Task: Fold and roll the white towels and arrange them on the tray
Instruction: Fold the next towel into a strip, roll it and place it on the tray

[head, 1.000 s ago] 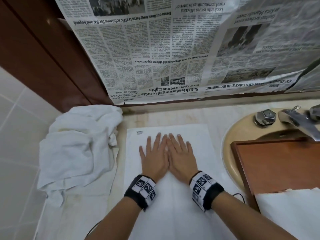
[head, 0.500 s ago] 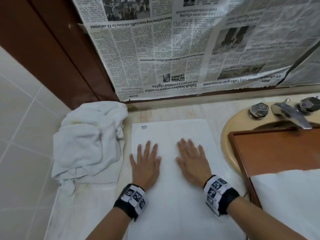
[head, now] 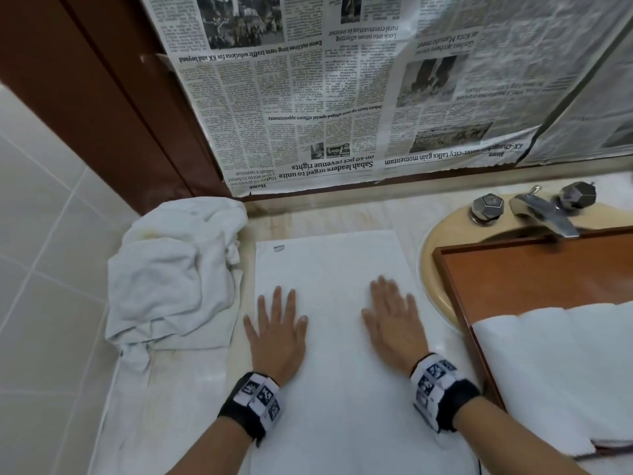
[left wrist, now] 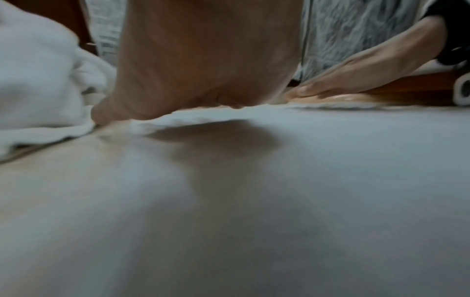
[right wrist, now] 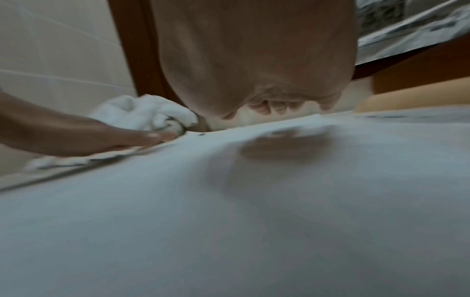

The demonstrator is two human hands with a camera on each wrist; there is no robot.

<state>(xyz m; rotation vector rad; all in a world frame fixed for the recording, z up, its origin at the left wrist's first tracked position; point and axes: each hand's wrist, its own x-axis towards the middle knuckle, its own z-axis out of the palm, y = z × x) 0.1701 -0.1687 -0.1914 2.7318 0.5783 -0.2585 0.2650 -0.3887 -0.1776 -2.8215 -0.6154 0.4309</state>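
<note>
A white towel (head: 329,269) lies flat and lengthwise on the counter, a small label near its far left corner. My left hand (head: 277,323) presses palm-down on its left side, fingers straight. My right hand (head: 394,317) presses flat on the right side, close to the towel's right edge. Both palms show from behind in the wrist views, the left hand (left wrist: 203,60) and the right hand (right wrist: 254,60), over the towel (left wrist: 305,180) (right wrist: 229,221). A brown wooden tray (head: 534,275) on the right holds rolled white towels (head: 555,365).
A crumpled heap of white towels (head: 171,269) sits at the counter's left against the tiled wall. The tray rests over a beige sink (head: 435,269) with a chrome tap (head: 544,214). Newspaper (head: 342,97) covers the wall behind the counter.
My hands, side by side at the towel's middle a second ago, have slid apart and toward me, smoothing the towel outward. The towel stays flat.
</note>
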